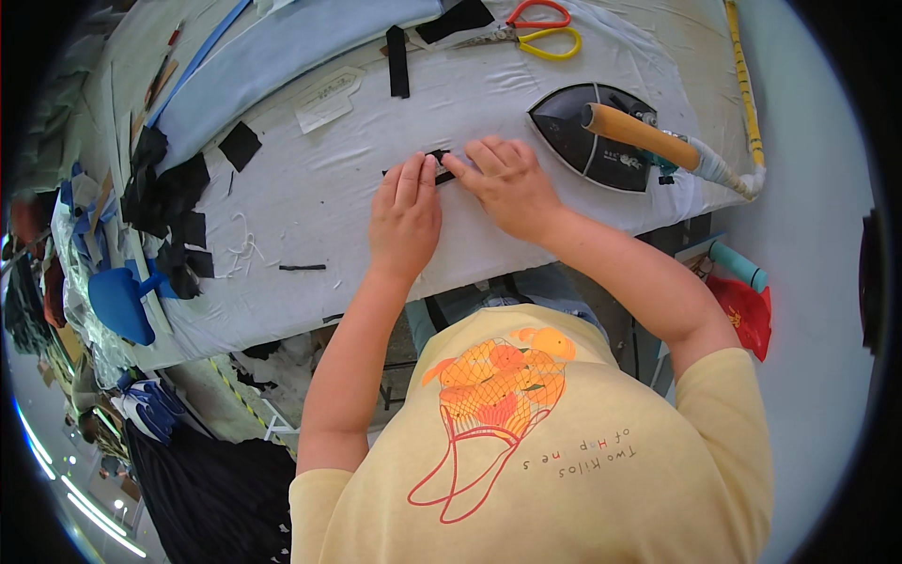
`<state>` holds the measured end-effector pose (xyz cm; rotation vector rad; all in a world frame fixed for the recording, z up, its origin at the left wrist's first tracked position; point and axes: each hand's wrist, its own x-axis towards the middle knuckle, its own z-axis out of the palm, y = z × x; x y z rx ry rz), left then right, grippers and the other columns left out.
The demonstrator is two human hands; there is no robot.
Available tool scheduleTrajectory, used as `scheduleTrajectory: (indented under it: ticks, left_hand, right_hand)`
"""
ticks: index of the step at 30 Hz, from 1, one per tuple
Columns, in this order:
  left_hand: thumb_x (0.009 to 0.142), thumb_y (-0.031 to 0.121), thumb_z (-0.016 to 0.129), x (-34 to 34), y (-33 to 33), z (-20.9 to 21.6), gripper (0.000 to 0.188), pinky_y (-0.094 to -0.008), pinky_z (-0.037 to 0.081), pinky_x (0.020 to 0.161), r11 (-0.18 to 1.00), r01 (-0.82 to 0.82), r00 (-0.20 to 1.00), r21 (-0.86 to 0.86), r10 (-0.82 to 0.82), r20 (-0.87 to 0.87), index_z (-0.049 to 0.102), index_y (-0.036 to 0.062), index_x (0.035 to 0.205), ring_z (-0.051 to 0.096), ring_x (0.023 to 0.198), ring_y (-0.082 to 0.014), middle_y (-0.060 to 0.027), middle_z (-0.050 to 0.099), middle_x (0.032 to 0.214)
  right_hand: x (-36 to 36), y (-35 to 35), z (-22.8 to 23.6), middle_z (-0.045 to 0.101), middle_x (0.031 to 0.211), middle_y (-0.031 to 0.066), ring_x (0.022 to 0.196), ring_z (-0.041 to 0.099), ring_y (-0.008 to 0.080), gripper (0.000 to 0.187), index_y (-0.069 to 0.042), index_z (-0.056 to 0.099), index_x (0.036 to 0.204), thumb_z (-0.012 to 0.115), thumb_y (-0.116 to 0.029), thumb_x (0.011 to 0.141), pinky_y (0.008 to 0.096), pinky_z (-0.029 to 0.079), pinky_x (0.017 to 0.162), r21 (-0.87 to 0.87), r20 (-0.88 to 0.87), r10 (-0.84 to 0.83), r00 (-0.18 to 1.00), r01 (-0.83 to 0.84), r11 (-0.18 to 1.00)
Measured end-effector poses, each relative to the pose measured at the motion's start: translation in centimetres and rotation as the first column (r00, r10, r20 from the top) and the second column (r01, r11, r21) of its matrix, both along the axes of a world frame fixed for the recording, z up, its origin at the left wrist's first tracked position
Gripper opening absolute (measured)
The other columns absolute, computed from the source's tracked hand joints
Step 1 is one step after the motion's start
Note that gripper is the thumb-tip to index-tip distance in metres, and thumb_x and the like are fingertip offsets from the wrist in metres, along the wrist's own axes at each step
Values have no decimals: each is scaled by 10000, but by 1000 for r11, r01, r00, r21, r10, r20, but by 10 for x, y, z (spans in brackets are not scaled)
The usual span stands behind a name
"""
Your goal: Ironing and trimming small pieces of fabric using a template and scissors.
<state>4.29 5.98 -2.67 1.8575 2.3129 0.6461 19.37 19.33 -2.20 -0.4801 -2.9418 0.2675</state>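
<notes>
A small black fabric strip (445,177) lies on the white cloth-covered table in front of me, mostly hidden under my fingers. My left hand (406,211) presses its fingers together on the strip's left part. From the right, my right hand (507,193) holds the other end, its thumb close to the left fingertips and its other fingers curled. Beyond the hands lie a longer black fabric strip (398,62) and a pale card template (329,99). To the right of my right hand rests an iron (597,136) with a wooden handle.
Scissors (540,28) with red and yellow handles lie at the far edge. Light blue fabric (291,61) stretches across the back left. Black scraps (174,193) and white threads (242,240) are on the left. A yellow-banded hose (742,85) runs beside the iron.
</notes>
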Motion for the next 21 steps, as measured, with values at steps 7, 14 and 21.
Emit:
scheduleTrajectory:
  ticks: [7,14,21]
  left_hand:
    - [859,93,624,1,1,0,482,-403,451,1008,1000,9,1000,13,-8,-30,565,40,1334,522,1203,-293,-94,542,1343]
    - [857,92,638,1,-1,-6,501,-412,448,1020,1000,9,1000,16,-9,-28,558,43,1348,521,1204,-301,-96,541,1350]
    - [862,102,637,-1,-1,-5,498,-413,445,1026,1000,12,999,5,-12,-39,558,49,1351,520,1207,-300,-92,540,1352]
  right_hand:
    - [-11,-29,-5,518,1216,19,1194,458,204,539,-175,553,1367,653,-239,841,405,347,996,31,-72,-188,980,190,981]
    - [-4,-14,0,533,1202,20,1163,490,202,543,-159,548,1374,664,-235,849,397,362,985,-111,-114,-178,977,166,980]
    - [-2,2,-1,548,1179,14,1144,499,197,481,-190,591,1337,651,-211,860,386,388,949,-76,-102,-44,994,36,996]
